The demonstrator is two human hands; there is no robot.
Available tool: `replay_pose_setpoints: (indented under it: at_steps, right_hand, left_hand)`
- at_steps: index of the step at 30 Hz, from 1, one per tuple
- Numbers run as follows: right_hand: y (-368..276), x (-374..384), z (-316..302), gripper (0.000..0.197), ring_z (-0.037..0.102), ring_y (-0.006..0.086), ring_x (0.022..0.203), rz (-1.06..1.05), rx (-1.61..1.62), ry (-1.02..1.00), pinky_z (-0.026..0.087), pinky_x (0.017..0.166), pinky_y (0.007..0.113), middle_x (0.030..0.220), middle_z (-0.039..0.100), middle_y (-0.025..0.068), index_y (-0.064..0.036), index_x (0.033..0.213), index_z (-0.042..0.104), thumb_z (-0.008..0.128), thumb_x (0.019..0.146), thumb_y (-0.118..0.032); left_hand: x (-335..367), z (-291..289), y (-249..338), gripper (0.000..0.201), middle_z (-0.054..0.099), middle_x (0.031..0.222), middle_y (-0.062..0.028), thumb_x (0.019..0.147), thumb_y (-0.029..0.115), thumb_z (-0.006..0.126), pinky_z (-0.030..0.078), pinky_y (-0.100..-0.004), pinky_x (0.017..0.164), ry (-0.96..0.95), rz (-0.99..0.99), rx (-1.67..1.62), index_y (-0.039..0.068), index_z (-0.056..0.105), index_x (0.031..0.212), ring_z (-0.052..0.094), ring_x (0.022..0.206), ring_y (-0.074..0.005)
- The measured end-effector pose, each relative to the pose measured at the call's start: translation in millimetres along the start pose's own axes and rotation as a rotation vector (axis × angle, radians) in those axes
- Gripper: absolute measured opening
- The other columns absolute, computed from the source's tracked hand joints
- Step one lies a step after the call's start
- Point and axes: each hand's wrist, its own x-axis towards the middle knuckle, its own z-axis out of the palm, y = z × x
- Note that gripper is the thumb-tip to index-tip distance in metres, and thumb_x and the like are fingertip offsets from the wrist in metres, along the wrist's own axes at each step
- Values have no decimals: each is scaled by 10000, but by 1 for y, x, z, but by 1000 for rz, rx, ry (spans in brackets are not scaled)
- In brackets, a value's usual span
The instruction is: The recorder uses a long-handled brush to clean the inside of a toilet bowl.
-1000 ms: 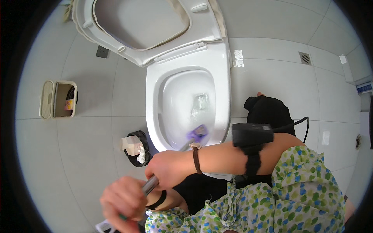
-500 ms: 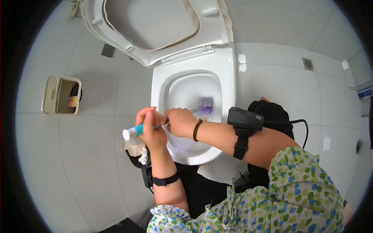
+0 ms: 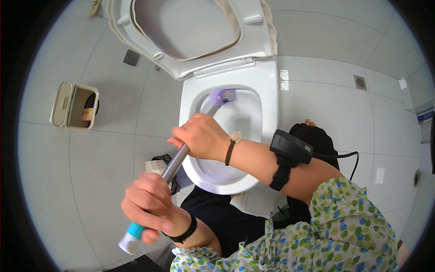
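A toilet brush (image 3: 175, 164) with a grey metal shaft slants from lower left up into the white toilet bowl (image 3: 266, 136). Near its teal and white end, my left hand (image 3: 147, 201) is closed round the handle. Higher on the shaft, over the bowl's left side, my right hand (image 3: 201, 136) grips it too. The purple brush head (image 3: 222, 96) presses against the far inner wall, just under the rim, and is slightly blurred. A little water (image 3: 244, 123) shows in the bottom of the bowl.
Behind the bowl the seat and lid (image 3: 188, 27) stand raised. A beige lidded box (image 3: 81, 109) hangs at left, near a dark wall socket (image 3: 131, 57). By the bowl's left front is a bin (image 3: 174, 183) with a dark bag. A floor drain (image 3: 360, 82) lies at right.
The brush head has moved from the bowl's right-middle to its far wall. My left hand has drawn down and left along with the handle end, away from my right hand, and more shaft now shows.
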Motion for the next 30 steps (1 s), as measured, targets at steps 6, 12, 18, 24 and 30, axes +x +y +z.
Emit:
replay_pose_setpoints:
  at_steps: [6,12,18,24,30]
  right_hand:
    - [-23,-3,25,276,526,292,568,100,450,-78,399,540,374,546,513,84,-77,626,499,662,753,-259]
    - [-54,-20,-3,328,586,288,653,562,737,-836,444,612,384,649,597,135,-40,718,598,660,746,-361]
    - [12,-66,17,288,589,293,686,812,413,-445,446,619,377,717,608,160,-13,774,589,654,759,-293]
    - [39,-68,25,185,582,364,662,944,198,-16,449,585,414,667,595,180,-25,690,583,687,715,-176]
    - [-2,14,-33,257,438,228,490,170,133,-377,357,474,336,562,478,125,-26,657,539,700,740,-207]
  left_hand:
    - [1,23,15,525,388,448,34,783,574,574,233,-224,372,55,-7,222,52,621,787,355,374,-97]
    - [1,18,27,634,318,496,44,839,632,398,237,-210,405,785,-248,334,28,519,985,296,408,-70]
    - [-16,23,-65,469,395,620,4,934,453,395,399,-223,569,991,-480,477,7,528,998,429,584,-100]
    - [-7,51,-79,198,515,764,-35,911,154,500,422,-286,753,784,-689,315,-17,533,1007,526,778,-136]
    - [-10,5,-1,191,445,856,-73,945,220,401,403,-367,800,673,-114,285,46,479,931,475,791,-191]
